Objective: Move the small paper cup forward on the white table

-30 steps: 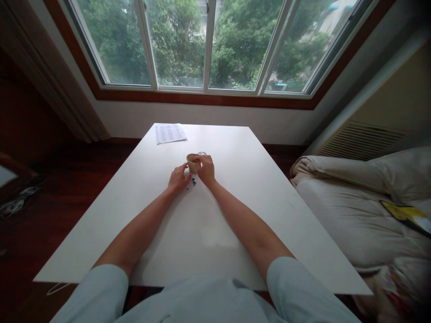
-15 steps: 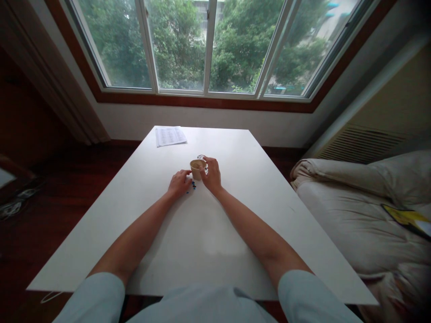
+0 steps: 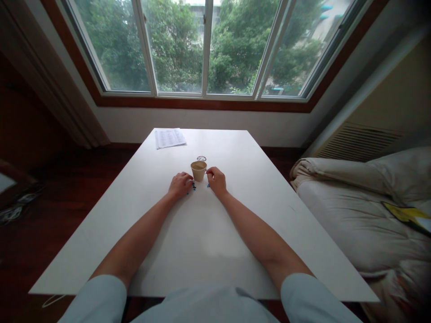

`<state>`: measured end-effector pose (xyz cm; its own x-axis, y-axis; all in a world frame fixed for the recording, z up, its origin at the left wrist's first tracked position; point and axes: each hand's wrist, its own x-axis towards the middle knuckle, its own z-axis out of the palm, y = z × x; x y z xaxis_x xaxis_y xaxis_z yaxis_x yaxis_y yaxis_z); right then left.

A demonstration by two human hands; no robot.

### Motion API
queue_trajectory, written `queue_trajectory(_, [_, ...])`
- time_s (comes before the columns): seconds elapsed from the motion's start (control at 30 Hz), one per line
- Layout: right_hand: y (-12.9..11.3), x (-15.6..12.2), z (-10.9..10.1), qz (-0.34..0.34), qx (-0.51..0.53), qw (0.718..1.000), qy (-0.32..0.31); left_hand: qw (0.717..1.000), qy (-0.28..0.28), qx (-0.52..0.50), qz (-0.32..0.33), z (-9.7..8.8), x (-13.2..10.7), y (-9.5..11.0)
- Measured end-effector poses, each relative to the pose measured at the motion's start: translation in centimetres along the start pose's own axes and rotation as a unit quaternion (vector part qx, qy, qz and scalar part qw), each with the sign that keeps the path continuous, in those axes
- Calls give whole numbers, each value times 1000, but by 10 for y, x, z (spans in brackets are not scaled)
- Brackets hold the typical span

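A small tan paper cup stands upright on the white table, between my two hands. My left hand rests on the table left of the cup, fingers loosely spread and curved, with small blue pieces by its fingertips. Right of the cup, my right hand has its thumb and fingertips drawn together near the cup's wall. Whether a tiny thing sits in that pinch is too small to tell. Another blue piece lies just below those fingers.
Behind the cup lies a small ring-shaped object with a dark rim. Printed papers lie at the far left corner of the white table. A covered couch stands to the right, and a window is beyond the table.
My right hand has come back from the cup's rim, down and to the right, and its fingers have closed. The left hand stays nearly in place.
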<state>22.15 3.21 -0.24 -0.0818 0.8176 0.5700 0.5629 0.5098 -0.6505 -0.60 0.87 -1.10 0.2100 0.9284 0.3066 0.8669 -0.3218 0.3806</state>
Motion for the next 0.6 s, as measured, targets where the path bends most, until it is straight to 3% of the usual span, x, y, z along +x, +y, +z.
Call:
queue_trajectory(0.13, [-13, -5, 0, -84, -40, 994, -51, 999, 19, -6, -30, -2, 1, 1])
queue_trajectory(0.33, [-21, -13, 7, -149, -112, 955, -228, 990, 47, 31, -133, -5, 1, 0])
queue_trajectory(0.6, [-22, -16, 10, -172, -163, 926, -294, 987, 39, 47, -150, -7, 0, 4])
